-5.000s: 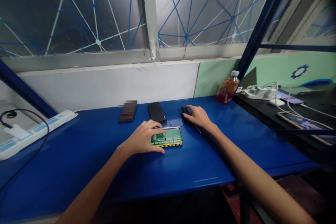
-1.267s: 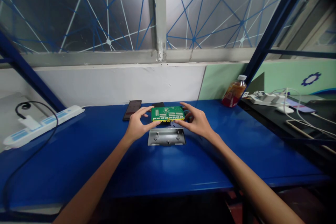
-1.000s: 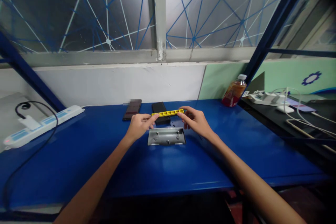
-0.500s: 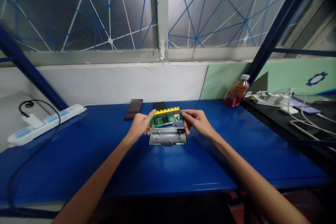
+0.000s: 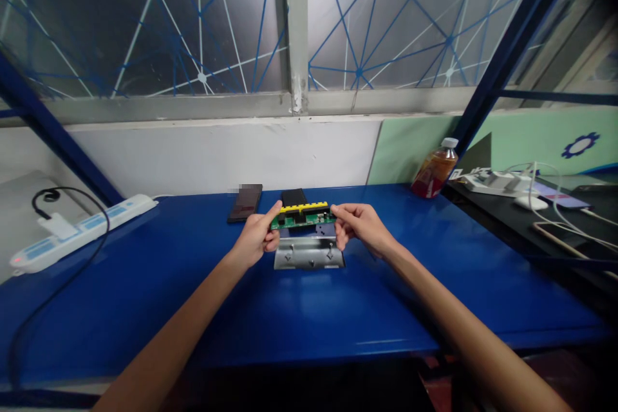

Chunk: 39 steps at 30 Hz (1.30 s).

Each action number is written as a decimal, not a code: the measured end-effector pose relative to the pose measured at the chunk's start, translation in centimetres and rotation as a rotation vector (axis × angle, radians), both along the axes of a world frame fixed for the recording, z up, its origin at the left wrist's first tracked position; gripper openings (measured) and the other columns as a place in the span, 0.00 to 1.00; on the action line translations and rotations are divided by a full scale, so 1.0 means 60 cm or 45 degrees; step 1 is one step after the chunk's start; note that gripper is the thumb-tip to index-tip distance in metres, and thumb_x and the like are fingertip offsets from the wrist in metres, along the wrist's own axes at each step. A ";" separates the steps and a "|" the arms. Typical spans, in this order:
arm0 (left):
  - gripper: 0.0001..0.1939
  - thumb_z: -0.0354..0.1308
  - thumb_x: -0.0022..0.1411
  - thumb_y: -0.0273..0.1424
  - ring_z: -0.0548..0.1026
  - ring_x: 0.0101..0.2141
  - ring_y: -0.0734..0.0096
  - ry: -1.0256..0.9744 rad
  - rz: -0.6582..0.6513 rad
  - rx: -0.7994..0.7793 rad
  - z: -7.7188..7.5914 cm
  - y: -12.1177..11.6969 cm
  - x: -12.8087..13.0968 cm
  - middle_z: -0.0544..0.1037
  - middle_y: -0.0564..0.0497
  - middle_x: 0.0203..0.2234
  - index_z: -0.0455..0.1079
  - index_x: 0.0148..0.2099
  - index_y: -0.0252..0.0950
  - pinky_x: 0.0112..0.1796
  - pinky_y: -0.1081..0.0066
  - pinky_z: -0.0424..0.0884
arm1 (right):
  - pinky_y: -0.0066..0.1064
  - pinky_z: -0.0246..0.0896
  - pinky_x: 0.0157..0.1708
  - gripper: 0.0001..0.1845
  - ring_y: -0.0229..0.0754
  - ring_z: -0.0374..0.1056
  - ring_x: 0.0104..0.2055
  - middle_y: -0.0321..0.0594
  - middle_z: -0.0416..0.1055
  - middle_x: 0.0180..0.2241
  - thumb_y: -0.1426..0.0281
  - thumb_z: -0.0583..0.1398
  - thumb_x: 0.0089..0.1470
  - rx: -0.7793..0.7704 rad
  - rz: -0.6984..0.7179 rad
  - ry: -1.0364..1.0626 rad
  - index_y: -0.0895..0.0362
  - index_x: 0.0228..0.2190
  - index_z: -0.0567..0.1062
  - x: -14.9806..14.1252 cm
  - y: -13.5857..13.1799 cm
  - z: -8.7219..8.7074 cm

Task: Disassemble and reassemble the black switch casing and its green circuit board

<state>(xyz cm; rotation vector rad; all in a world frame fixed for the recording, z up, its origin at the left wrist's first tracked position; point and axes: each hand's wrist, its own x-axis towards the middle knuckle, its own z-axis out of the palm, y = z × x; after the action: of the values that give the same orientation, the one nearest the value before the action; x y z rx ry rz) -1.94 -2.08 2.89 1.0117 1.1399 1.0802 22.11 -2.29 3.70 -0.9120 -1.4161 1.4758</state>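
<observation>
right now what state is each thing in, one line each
green circuit board: held up between both hands, yellow strip along its far edge
left hand: closed on the board's left end
right hand: gripping the board's right end
metal tray: on the table, open side up, no board in it
bottle: capped, upright but leaning, partly full
power strip: plug inserted, small red light lit

Displays a dark blue gear sign (image 5: 580,145) on the green panel (image 5: 526,132) at right. Shows white characters (image 5: 479,172) beside the bottle (image 5: 447,154), too small to read. Offers nothing legible on the red label (image 5: 427,185).
</observation>
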 end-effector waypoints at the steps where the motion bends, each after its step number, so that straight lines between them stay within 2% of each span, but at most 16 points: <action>1: 0.33 0.63 0.53 0.50 0.56 0.08 0.82 -0.015 -0.004 -0.019 0.000 0.000 0.000 0.50 0.61 0.07 0.46 0.15 0.39 0.13 0.77 0.48 | 0.27 0.65 0.16 0.25 0.40 0.70 0.15 0.39 0.70 0.14 0.50 0.61 0.52 0.018 -0.012 -0.024 0.60 0.20 0.70 -0.002 0.000 -0.002; 5: 0.31 0.63 0.52 0.50 0.55 0.08 0.82 -0.071 -0.036 -0.074 -0.003 0.003 -0.003 0.51 0.61 0.07 0.52 0.15 0.37 0.12 0.77 0.46 | 0.26 0.60 0.15 0.25 0.39 0.68 0.13 0.37 0.69 0.13 0.51 0.57 0.56 0.197 -0.089 -0.092 0.58 0.20 0.67 -0.006 -0.001 -0.008; 10: 0.31 0.63 0.53 0.48 0.54 0.07 0.82 -0.075 -0.074 -0.177 -0.007 0.005 -0.003 0.50 0.60 0.06 0.52 0.13 0.37 0.12 0.78 0.45 | 0.25 0.54 0.15 0.24 0.35 0.64 0.11 0.32 0.65 0.11 0.54 0.56 0.59 0.407 -0.184 -0.192 0.57 0.19 0.65 -0.005 -0.006 -0.010; 15: 0.30 0.62 0.54 0.47 0.54 0.07 0.82 -0.040 -0.067 -0.212 -0.002 0.002 0.002 0.50 0.60 0.05 0.54 0.13 0.36 0.12 0.77 0.46 | 0.25 0.51 0.13 0.24 0.35 0.63 0.11 0.30 0.63 0.11 0.54 0.56 0.59 0.411 -0.237 -0.216 0.56 0.19 0.65 -0.003 -0.007 -0.010; 27: 0.30 0.61 0.55 0.49 0.54 0.07 0.80 0.053 -0.085 -0.212 -0.006 0.001 0.002 0.52 0.59 0.05 0.57 0.13 0.35 0.11 0.77 0.47 | 0.25 0.51 0.13 0.25 0.35 0.64 0.11 0.30 0.61 0.11 0.52 0.56 0.58 0.386 -0.229 -0.185 0.56 0.18 0.63 -0.004 -0.012 0.001; 30: 0.28 0.61 0.55 0.49 0.58 0.08 0.79 0.083 -0.075 -0.159 0.003 -0.004 0.003 0.57 0.57 0.06 0.61 0.15 0.34 0.11 0.77 0.49 | 0.25 0.53 0.15 0.24 0.35 0.64 0.12 0.30 0.63 0.12 0.53 0.56 0.59 0.403 -0.221 -0.177 0.56 0.19 0.64 -0.004 -0.013 0.002; 35: 0.29 0.57 0.57 0.52 0.67 0.11 0.73 0.231 0.022 0.033 0.012 -0.012 0.006 0.67 0.48 0.09 0.67 0.19 0.30 0.12 0.76 0.58 | 0.25 0.55 0.16 0.24 0.34 0.64 0.13 0.31 0.66 0.13 0.54 0.55 0.60 0.433 -0.203 -0.199 0.56 0.20 0.64 -0.002 -0.010 -0.002; 39: 0.30 0.56 0.57 0.53 0.70 0.12 0.71 0.246 0.029 0.158 0.015 -0.014 0.008 0.71 0.46 0.13 0.67 0.21 0.30 0.13 0.75 0.62 | 0.25 0.55 0.15 0.21 0.34 0.65 0.14 0.31 0.67 0.17 0.55 0.55 0.60 0.416 -0.178 -0.155 0.57 0.23 0.66 0.000 -0.007 -0.003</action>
<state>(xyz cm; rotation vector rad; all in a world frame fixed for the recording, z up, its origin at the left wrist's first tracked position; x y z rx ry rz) -1.49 -2.94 3.76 1.2241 1.2536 1.1000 22.12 -2.71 3.54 -0.8839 -1.5916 1.0610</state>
